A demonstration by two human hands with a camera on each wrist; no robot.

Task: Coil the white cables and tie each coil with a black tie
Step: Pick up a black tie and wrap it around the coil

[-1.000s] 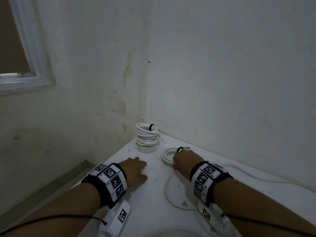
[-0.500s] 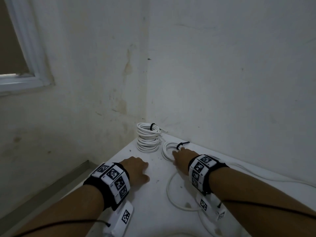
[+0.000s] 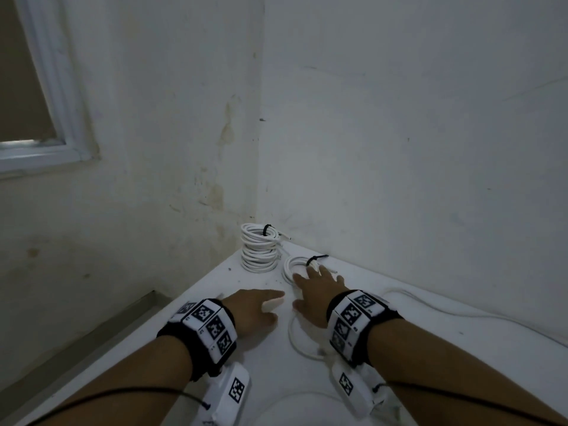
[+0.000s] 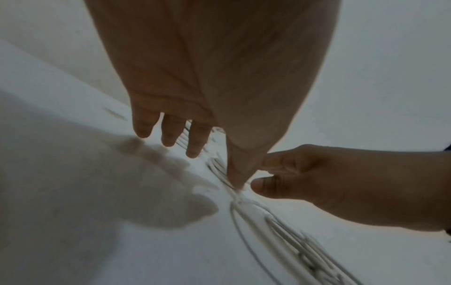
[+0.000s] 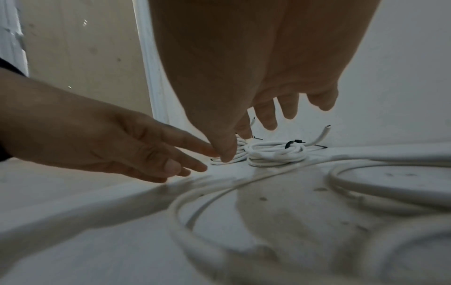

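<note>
Right grip [image 3: 318, 287] is lying slack over the tied coil [image 3: 296, 265]; left grip [image 3: 252, 312] is resting released on the desk [image 3: 461, 348]. The loose cable [image 3: 295, 339] underneath risks snagging a wrist.

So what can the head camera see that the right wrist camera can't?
Only the head view shows the tall stack of tied coils in the corner, a window frame and both wristbands. Only the right wrist view shows the single coil's cut cable end sticking up. Both show the single tied coil with its black tie, the open right hand over it, the open left hand and loose cable on the white table.
</note>
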